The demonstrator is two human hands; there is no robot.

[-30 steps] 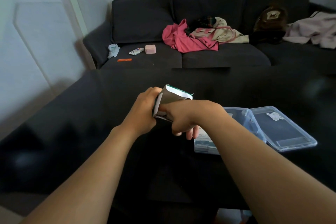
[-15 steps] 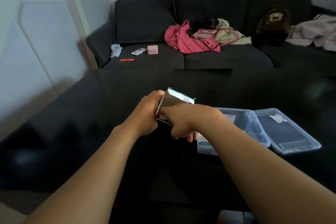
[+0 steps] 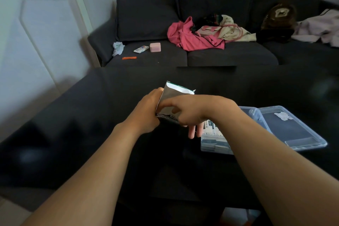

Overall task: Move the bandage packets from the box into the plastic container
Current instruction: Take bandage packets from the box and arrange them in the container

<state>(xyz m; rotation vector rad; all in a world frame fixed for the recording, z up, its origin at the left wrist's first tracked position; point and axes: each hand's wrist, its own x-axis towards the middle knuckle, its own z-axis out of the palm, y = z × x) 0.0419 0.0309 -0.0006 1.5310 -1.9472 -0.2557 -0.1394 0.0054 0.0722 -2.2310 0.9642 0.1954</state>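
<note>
Left hand (image 3: 146, 113) grips the box (image 3: 169, 101) above the desk (image 3: 91, 134). Right hand (image 3: 189, 112) pinches inside its open end, beside the plastic container (image 3: 216, 145).

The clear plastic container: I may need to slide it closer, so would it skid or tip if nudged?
The container looks thin-walled, probably light, so it would likely skid on the glossy dark table. Its open lid lies flat alongside, so tipping seems unlikely. The packets inside add little weight, probably.
</note>
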